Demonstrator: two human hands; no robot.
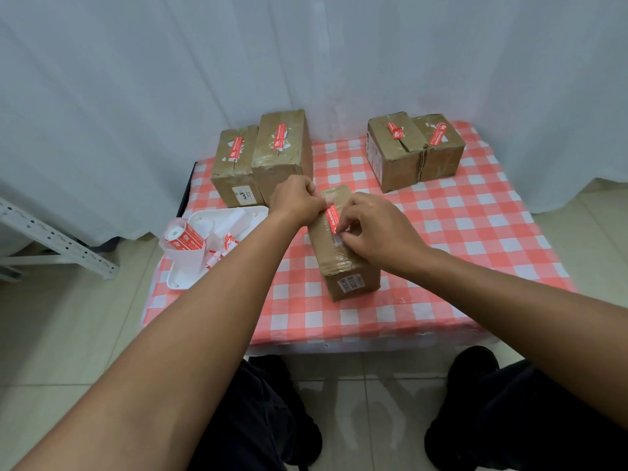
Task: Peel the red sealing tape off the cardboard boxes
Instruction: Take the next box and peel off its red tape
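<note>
A small cardboard box [343, 263] stands in the middle of the checked table, a strip of red sealing tape [333, 217] running along its top. My left hand [297, 200] grips the box's far left top edge, thumb beside the tape. My right hand [373, 229] pinches the near end of the red tape with curled fingers. Two boxes at the back left [261, 161] and two at the back right [414, 149] each carry a red tape strip on top.
A white tray [180, 280] at the table's left edge holds a roll of red tape [185, 237], a clear cup and peeled tape scraps [217, 258]. White curtains hang behind. A metal rack [51, 232] stands at the left. My knees sit below the table's front edge.
</note>
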